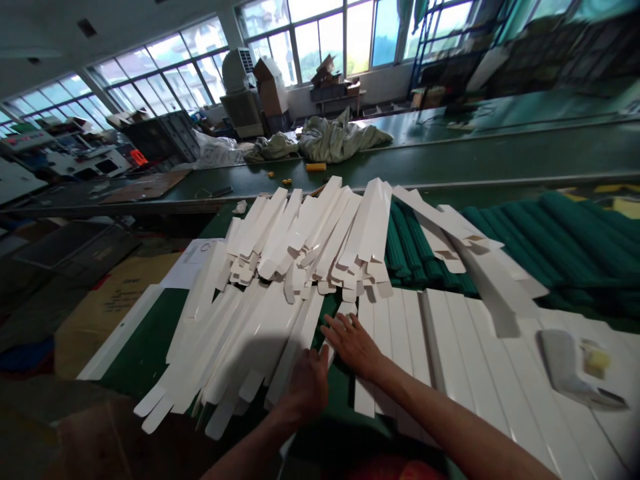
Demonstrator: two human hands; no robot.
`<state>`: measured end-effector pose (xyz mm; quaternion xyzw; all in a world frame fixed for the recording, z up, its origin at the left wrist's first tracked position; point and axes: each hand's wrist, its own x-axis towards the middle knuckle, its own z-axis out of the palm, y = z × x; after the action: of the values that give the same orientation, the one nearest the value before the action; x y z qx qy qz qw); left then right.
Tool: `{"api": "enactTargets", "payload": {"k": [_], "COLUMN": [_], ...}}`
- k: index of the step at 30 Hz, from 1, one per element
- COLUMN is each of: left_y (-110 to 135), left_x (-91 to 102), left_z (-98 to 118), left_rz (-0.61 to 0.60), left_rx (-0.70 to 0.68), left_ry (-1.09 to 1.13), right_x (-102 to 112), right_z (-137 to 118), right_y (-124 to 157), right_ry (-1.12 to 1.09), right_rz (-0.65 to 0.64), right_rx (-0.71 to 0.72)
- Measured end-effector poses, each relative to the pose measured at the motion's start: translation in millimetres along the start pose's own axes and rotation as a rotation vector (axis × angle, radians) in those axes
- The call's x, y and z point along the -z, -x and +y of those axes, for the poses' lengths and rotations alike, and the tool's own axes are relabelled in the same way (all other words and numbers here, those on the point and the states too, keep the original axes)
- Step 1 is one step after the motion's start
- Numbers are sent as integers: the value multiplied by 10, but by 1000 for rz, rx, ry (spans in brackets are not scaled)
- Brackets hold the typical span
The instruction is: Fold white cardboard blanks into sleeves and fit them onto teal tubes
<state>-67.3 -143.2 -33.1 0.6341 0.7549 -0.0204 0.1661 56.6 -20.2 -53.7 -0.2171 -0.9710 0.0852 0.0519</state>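
Note:
My left hand [309, 381] is closed around a narrow white carton [348, 308], most of which lies hidden under my hands. Just beyond it, my right hand [353, 344] rests over the same carton with fingers stretched out and slightly apart. To the left of my hands, long white cartons [250, 333] lie in a loose pile with end flaps sticking out. Farther back is a heap of more white cartons [320, 230], some with open flaps. On the right, flat white cartons [467, 340] lie side by side in a row.
Dark green rolled bundles [560, 230] lie at the right behind the row. A white tape dispenser [575, 370] stands on the flat cartons. Across the back runs a long green bench [500, 153] with crumpled sacks [340, 139] and a small yellow block [315, 167].

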Motion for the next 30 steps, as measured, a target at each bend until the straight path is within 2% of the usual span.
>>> {"api": "enactTargets", "payload": {"k": [2, 4, 6, 8, 10, 12, 13, 14, 15, 16, 17, 19, 21, 23, 26, 28, 30], "left_y": [97, 177, 226, 233, 181, 48, -52, -172, -304, -442, -579, -824, -1005, -1112, -1159, -1148, -1131], "left_x": [351, 738, 1080, 1307, 1388, 1348, 1308, 1269, 1242, 1234, 1247, 1326, 1426, 1488, 1470, 1421, 1390], "left_z": [-120, -238, -310, -306, -214, -34, 87, 225, 375, 530, 683, 947, 1123, 1216, 1295, 1351, 1407], "left_rz": [-18, -66, 26, 273, 594, 910, 1051, 1123, 1133, 1062, 945, 824, 763, 688, 570, 611, 724], "left_rx": [-107, -248, -339, -350, -298, -168, -78, 44, 131, 134, 78, -2, -72, -169, -326, -327, -250], "left_ry": [-29, -113, -200, -226, -123, 155, 366, 608, 878, 1151, 1399, 1738, 1839, 1847, 1830, 1759, 1644], "right_x": [63, 214, 394, 522, 547, 475, 420, 363, 312, 271, 243, 225, 241, 262, 259, 232, 203], "right_z": [-27, -65, -117, -147, -112, 0, 73, 146, 213, 266, 305, 343, 361, 390, 460, 493, 504], "right_y": [-67, -157, -230, -242, -172, -35, 49, 139, 231, 320, 403, 545, 653, 735, 817, 840, 837], "right_ry": [-17, -45, -44, -12, 21, 65, 98, 139, 180, 217, 244, 253, 177, 36, -109, -84, -14], "right_rz": [23, -7, 22, 145, 358, 600, 696, 758, 785, 788, 780, 764, 753, 760, 779, 782, 784], "right_rx": [144, 200, 188, 72, -111, -250, -286, -304, -312, -321, -339, -371, -359, -344, -397, -419, -464]}}
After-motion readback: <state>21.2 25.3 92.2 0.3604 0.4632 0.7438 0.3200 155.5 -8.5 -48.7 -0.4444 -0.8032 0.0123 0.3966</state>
